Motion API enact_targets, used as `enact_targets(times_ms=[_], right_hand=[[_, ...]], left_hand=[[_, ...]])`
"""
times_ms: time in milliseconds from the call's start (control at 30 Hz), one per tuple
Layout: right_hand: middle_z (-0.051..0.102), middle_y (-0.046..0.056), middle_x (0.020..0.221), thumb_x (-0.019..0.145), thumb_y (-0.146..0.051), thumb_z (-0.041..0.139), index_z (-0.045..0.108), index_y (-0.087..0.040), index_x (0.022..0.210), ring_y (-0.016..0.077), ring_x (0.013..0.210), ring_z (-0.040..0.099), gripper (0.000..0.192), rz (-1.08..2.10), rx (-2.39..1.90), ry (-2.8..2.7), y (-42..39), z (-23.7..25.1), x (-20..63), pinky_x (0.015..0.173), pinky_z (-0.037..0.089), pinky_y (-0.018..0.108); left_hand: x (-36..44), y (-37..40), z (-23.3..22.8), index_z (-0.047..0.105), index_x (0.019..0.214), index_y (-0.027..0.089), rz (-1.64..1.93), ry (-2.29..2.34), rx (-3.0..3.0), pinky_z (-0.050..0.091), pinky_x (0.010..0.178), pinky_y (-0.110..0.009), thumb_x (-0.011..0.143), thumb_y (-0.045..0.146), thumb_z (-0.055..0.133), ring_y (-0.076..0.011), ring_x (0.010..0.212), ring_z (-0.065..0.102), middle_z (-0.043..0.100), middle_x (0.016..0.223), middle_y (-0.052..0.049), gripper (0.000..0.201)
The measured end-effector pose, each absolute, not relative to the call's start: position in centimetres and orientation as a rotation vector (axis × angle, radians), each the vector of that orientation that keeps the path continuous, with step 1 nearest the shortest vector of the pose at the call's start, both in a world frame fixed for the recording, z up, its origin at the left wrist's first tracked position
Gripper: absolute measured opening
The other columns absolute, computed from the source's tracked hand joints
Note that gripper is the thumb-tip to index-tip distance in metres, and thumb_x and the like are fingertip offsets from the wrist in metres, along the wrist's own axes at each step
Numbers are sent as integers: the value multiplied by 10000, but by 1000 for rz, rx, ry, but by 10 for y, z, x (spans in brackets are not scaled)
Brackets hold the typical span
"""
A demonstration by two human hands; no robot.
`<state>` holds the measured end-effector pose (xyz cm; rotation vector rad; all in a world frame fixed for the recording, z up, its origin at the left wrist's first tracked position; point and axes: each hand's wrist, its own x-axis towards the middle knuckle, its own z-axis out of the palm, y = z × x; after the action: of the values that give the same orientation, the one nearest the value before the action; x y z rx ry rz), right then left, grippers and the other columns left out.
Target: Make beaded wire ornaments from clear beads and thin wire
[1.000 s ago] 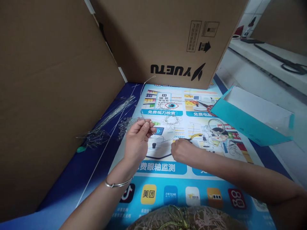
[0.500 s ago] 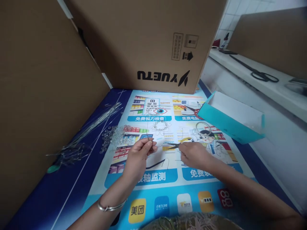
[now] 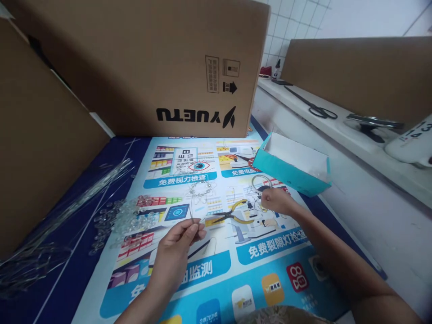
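Note:
My left hand (image 3: 180, 240) pinches a thin bent wire (image 3: 191, 211) above the printed poster mat (image 3: 216, 270). My right hand (image 3: 277, 201) has its fingers curled together over small wire pieces near a wire ring (image 3: 260, 181); what it grips is too small to tell. Yellow-handled pliers (image 3: 232, 215) lie on the mat between the two hands, touched by neither. A pile of clear beads (image 3: 124, 220) sits left of my left hand. A finished bead-and-wire piece (image 3: 200, 191) lies farther back.
A large cardboard box (image 3: 151, 67) stands at the back, and a cardboard wall (image 3: 37, 148) on the left. A bundle of long wires (image 3: 67, 211) lies at the left. An open teal box (image 3: 293, 164) sits at right. Scissors (image 3: 313, 108) rest on the white ledge.
My right hand has put the pliers down on the mat and moved right toward the wire ring. The left hand still pinches the wire. The view has swung to the right.

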<state>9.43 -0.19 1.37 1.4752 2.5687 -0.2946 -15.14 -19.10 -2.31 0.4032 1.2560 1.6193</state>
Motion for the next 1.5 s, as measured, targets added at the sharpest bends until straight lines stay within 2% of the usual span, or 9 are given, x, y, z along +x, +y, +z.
enact_targets(times_ms=[133, 300, 400, 733, 800, 933, 1033, 1200, 1500], right_hand=[[648, 10, 787, 756, -275, 474, 607, -208, 776, 135, 685, 553, 150, -221, 1483, 2501, 11, 17, 104, 543, 287, 206], [634, 115, 829, 780, -292, 435, 602, -161, 863, 228, 751, 562, 227, -32, 1620, 2303, 16, 27, 141, 584, 309, 262], [630, 140, 856, 767, -337, 465, 607, -157, 876, 254, 751, 571, 254, -2, 1662, 2170, 12, 30, 165, 590, 331, 281], [638, 136, 765, 752, -439, 501, 634, -144, 747, 227, 661, 584, 323, -23, 1646, 2063, -16, 34, 190, 565, 350, 280], [639, 141, 794, 798, -417, 447, 630, -143, 781, 236, 699, 583, 330, 13, 1636, 2127, -21, 38, 178, 578, 348, 283], [612, 109, 1015, 895, -327, 289, 591, -181, 977, 201, 906, 543, 345, 50, 1537, 2353, -21, 41, 138, 670, 342, 247], [618, 90, 1001, 895, -295, 319, 605, -178, 951, 170, 891, 534, 314, 7, 1340, 2528, -14, 41, 119, 678, 336, 215], [633, 95, 928, 867, -278, 400, 635, -164, 876, 181, 884, 533, 261, -25, 1245, 2543, -9, 43, 138, 683, 340, 216], [630, 78, 915, 866, -281, 413, 641, -200, 937, 187, 892, 529, 252, -62, 1292, 2489, -12, 44, 180, 706, 345, 225]], left_hand=[[-153, -191, -22, 626, 913, 159, 1610, 1292, 409, 495, 800, -360, 664, 258, 692, -143, 690, 624, 665, 833, -29, 275], [-154, -189, -25, 628, 884, 172, 1637, 1289, 396, 505, 789, -358, 656, 246, 700, -145, 682, 632, 669, 855, -20, 250], [-153, -188, -27, 629, 873, 178, 1642, 1285, 394, 508, 791, -354, 652, 241, 705, -138, 675, 631, 669, 861, -13, 242], [-150, -191, -25, 638, 872, 174, 1620, 1338, 415, 524, 778, -366, 632, 257, 711, -140, 664, 633, 670, 851, -19, 264], [-148, -191, -25, 635, 875, 175, 1622, 1333, 417, 522, 781, -364, 632, 254, 712, -138, 668, 634, 669, 865, -19, 267], [-148, -191, -25, 629, 893, 167, 1603, 1330, 439, 516, 784, -358, 649, 259, 703, -132, 663, 630, 667, 847, -21, 271], [-149, -190, -23, 628, 878, 165, 1627, 1332, 433, 516, 783, -368, 642, 262, 705, -133, 664, 627, 662, 862, -20, 267], [-152, -186, -20, 630, 844, 163, 1635, 1322, 404, 512, 794, -369, 631, 263, 712, -129, 658, 621, 660, 854, -17, 249], [-152, -188, -28, 634, 873, 174, 1596, 1343, 409, 518, 792, -355, 634, 266, 713, -136, 667, 628, 666, 835, -15, 268]])
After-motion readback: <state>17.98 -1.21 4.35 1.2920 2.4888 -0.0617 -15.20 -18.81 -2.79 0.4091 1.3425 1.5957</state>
